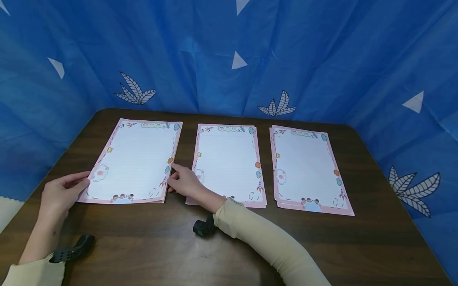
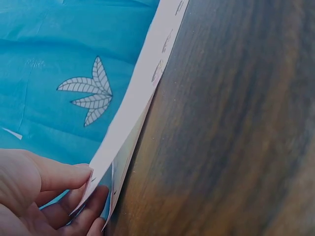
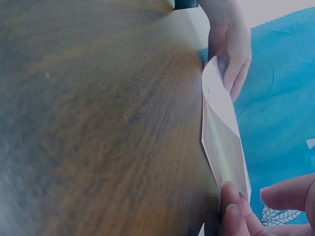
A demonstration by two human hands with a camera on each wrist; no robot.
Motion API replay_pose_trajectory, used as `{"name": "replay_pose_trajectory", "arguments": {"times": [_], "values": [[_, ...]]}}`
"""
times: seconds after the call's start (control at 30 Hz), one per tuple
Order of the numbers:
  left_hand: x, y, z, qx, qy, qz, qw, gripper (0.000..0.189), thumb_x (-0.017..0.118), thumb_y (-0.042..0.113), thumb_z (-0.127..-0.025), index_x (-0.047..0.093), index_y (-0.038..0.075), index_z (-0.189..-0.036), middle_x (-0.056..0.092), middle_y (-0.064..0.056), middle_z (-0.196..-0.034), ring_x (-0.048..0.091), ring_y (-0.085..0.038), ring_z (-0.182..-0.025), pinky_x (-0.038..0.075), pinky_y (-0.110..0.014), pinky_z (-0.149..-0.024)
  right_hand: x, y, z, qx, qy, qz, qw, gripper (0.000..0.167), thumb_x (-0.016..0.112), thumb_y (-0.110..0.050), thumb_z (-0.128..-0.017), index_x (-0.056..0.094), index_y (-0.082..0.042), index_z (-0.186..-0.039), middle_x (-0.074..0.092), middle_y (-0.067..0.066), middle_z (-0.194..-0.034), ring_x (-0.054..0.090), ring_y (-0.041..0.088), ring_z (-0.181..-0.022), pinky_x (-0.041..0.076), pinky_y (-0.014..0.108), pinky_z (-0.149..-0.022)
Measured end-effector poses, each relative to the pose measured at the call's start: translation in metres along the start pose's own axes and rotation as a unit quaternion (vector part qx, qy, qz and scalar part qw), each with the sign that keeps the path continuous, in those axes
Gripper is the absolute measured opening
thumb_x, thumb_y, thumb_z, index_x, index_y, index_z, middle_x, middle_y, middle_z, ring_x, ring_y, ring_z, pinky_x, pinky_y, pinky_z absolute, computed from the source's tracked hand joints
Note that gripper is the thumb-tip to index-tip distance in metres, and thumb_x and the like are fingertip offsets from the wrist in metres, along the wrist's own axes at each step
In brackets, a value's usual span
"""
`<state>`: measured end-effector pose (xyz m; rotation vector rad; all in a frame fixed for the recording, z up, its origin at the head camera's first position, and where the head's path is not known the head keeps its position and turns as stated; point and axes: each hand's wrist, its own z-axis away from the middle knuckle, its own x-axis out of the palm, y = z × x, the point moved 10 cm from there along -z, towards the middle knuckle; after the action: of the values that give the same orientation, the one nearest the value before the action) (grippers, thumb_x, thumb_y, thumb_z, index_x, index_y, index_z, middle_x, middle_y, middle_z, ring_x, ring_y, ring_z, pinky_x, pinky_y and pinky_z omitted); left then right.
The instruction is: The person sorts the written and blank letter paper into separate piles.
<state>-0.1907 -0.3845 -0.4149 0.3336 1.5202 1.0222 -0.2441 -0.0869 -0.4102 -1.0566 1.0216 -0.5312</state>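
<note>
Across the upper half of the frame we see a blue curtain [image 1: 214, 39] printed with white triangles and leaves. Below it spreads a dark wooden table [image 1: 143, 238]. On it lie three sets of pink-bordered, lined sheets: the left set [image 1: 136, 159] at centre left, the middle set [image 1: 229, 163] at the centre and the right set [image 1: 307, 171] at centre right. A pale sleeve [image 1: 268, 242] crosses the lower right. At lower left we find the left hand [image 1: 59, 194], its thumb and fingers pinching the left set's left edge. Near the centre, the right hand [image 1: 187, 182] touches that set's right edge with its fingertips, a gap between its fingers. Smallest, we note a black wrist device [image 1: 204, 227] under the right forearm.
</note>
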Motion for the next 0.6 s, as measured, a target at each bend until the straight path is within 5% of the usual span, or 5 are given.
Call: {"name": "replay_pose_trajectory", "arguments": {"times": [0.43, 0.6], "values": [[-0.0031, 0.0008, -0.0044, -0.016, -0.001, 0.011, 0.9998, 0.056, 0.059, 0.032, -0.092, 0.049, -0.008, -0.130, 0.050, -0.027, -0.116, 0.051, -0.002, -0.066, 0.046, -0.014, -0.053, 0.0027, 0.0007, -0.0012, 0.026, -0.019, 0.031, 0.9990, 0.055, 0.052, -0.012, -0.093, 0.034, -0.005, -0.144, 0.060, -0.003, -0.070, 0.058, 0.011, -0.058, 0.039, 0.021, -0.054], [-0.0071, -0.0044, -0.0055, -0.043, 0.004, 0.013, 0.9990, 0.059, 0.060, 0.035, -0.091, 0.050, -0.009, -0.128, 0.051, -0.025, -0.114, 0.051, -0.006, -0.065, 0.047, -0.017, -0.052, 0.0046, 0.0007, -0.0019, 0.035, -0.024, 0.042, 0.9982, 0.055, 0.053, -0.016, -0.094, 0.034, -0.007, -0.145, 0.059, -0.006, -0.073, 0.058, 0.008, -0.060, 0.040, 0.021, -0.057]]}}
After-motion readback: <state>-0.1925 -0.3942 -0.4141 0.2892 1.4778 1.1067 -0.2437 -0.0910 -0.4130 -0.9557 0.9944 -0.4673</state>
